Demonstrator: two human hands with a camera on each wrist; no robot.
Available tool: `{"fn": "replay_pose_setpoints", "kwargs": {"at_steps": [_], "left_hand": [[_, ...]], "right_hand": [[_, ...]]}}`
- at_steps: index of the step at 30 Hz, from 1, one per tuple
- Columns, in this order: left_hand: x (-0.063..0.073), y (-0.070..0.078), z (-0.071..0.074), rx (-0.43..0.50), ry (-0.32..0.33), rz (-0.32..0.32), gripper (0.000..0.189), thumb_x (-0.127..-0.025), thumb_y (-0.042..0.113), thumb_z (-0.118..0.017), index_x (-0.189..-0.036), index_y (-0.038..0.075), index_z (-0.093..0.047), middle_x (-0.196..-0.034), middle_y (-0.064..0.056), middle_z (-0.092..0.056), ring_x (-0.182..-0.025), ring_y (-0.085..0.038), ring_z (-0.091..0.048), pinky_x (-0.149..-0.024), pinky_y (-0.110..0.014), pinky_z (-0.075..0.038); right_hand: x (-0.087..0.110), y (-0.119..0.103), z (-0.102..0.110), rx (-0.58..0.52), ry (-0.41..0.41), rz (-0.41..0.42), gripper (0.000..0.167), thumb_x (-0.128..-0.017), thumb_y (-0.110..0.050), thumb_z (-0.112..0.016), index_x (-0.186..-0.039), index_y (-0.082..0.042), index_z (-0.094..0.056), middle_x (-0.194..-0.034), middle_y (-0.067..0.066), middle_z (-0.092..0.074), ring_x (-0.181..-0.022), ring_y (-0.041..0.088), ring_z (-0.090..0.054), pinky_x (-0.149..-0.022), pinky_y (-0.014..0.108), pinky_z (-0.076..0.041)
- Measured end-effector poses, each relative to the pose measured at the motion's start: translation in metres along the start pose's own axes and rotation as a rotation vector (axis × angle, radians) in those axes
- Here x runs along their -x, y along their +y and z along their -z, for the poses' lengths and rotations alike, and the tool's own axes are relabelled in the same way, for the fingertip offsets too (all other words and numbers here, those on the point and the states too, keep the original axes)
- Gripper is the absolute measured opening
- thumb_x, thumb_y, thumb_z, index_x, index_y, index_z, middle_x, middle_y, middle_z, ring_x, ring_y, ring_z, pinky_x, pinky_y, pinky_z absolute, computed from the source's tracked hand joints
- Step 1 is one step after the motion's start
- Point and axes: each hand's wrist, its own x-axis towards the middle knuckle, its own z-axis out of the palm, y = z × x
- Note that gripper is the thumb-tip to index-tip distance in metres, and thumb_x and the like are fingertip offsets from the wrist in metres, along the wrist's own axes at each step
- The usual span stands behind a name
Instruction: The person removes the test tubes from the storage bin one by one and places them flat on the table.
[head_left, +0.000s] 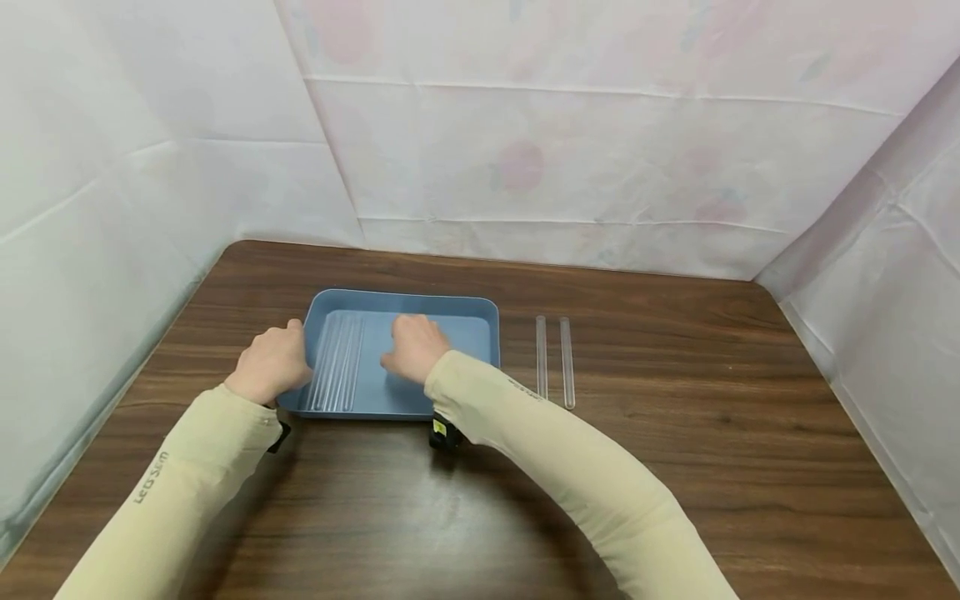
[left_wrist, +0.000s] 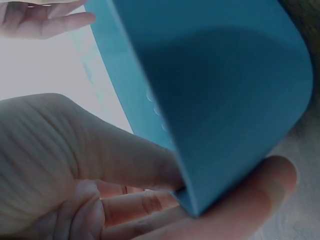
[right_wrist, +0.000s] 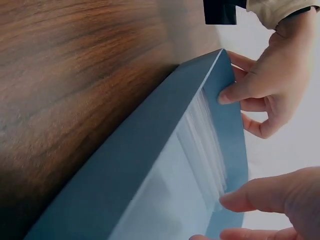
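Observation:
A shallow blue tray (head_left: 467,335) lies on the table, with several slim clear tubes (head_left: 337,362) side by side at its left end. My left hand (head_left: 272,362) grips the tray's left wall; in the left wrist view its thumb (left_wrist: 135,160) is inside the wall and its fingers are outside and below. Over the middle of the tray is my right hand (head_left: 416,348), to the right of the tubes. The right wrist view shows this hand's thumb (right_wrist: 265,195) and fingers apart with nothing between them, the thumb tip overlapping the tube ends.
Two more clear tubes, a left one (head_left: 542,358) and a right one (head_left: 567,362), lie nearly parallel on the brown wooden table (head_left: 697,375), right of the tray. White patterned sheets (head_left: 600,150) hang behind the table and along both sides.

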Motion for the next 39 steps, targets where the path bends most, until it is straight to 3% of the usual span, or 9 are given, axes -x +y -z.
{"fn": "replay_pose_setpoints", "kwargs": {"at_steps": [5,14,22,29,34,39], "left_hand": [[0.0,0.003,0.0,-0.004,0.007,-0.004,0.047,-0.079,0.003,-0.051,-0.116,-0.023,-0.037,-0.086,-0.037,-0.055,-0.07,-0.043,-0.057,-0.054,-0.046,-0.045],[0.001,0.005,-0.003,0.005,0.003,-0.004,0.045,-0.078,0.003,-0.054,-0.112,-0.021,-0.039,-0.084,-0.035,-0.056,-0.068,-0.042,-0.057,-0.052,-0.044,-0.046],[0.004,0.003,-0.002,0.01,-0.023,-0.006,0.047,-0.079,0.001,-0.052,-0.116,-0.023,-0.036,-0.079,-0.032,-0.055,-0.063,-0.037,-0.055,-0.05,-0.04,-0.043],[0.008,0.002,-0.004,0.01,-0.013,-0.015,0.046,-0.078,0.002,-0.053,-0.114,-0.023,-0.037,-0.08,-0.032,-0.054,-0.064,-0.038,-0.055,-0.05,-0.04,-0.042],[0.01,0.002,-0.003,0.008,-0.007,-0.015,0.047,-0.078,0.001,-0.053,-0.115,-0.023,-0.037,-0.081,-0.032,-0.054,-0.063,-0.037,-0.055,-0.05,-0.04,-0.042],[0.01,0.001,-0.002,0.004,-0.002,-0.01,0.045,-0.078,0.001,-0.053,-0.113,-0.023,-0.037,-0.08,-0.032,-0.054,-0.063,-0.037,-0.055,-0.05,-0.04,-0.042]], "right_hand": [[-0.004,-0.005,-0.005,0.033,-0.017,0.002,0.026,-0.085,-0.028,-0.07,-0.072,-0.012,-0.055,-0.067,-0.003,-0.052,-0.058,0.011,-0.047,-0.054,0.023,-0.04],[-0.013,-0.018,-0.012,0.06,-0.048,0.004,0.042,-0.085,-0.031,-0.071,-0.059,-0.017,-0.041,-0.06,-0.005,-0.042,-0.055,0.01,-0.045,-0.055,0.022,-0.042],[-0.024,-0.03,-0.027,0.111,-0.071,0.006,0.031,-0.086,-0.037,-0.068,-0.066,-0.016,-0.056,-0.074,-0.003,-0.065,-0.069,0.011,-0.059,-0.065,0.022,-0.049],[-0.022,-0.041,-0.033,0.11,-0.083,-0.012,0.029,-0.085,-0.03,-0.067,-0.065,-0.017,-0.05,-0.081,-0.004,-0.06,-0.067,0.01,-0.055,-0.058,0.021,-0.045],[-0.023,-0.045,-0.037,0.126,-0.071,-0.027,0.011,-0.084,-0.026,-0.066,-0.084,-0.015,-0.063,-0.09,-0.003,-0.061,-0.069,0.01,-0.056,-0.059,0.021,-0.046],[-0.023,-0.046,-0.038,0.168,-0.052,-0.019,0.024,-0.085,-0.027,-0.064,-0.104,-0.012,-0.066,-0.104,-0.001,-0.064,-0.084,0.012,-0.063,-0.07,0.023,-0.051]]}}
